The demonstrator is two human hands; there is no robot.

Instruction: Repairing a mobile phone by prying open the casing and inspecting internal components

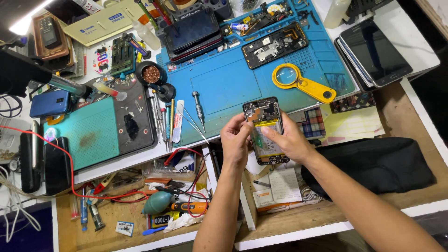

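Both forearms reach up; left hand (pixel 235 140) pinches opened phone (pixel 266 131) by its edge, right hand (pixel 287 140) closed on it, thumb on battery, above counter (pixel 224 84) edge. Risk: slips into drawer, or thumb pressure strains the battery.

Matt blue rubbery mat (pixel 224 84); glossy yellow plastic magnifier (pixel 303 84); rough wooden drawer (pixel 116 219); black cloth pouch (pixel 373 165).

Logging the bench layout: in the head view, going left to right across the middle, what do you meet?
Blue phone → teal mat → screwdriver → left hand → opened phone → right hand → yellow magnifier → black pouch.
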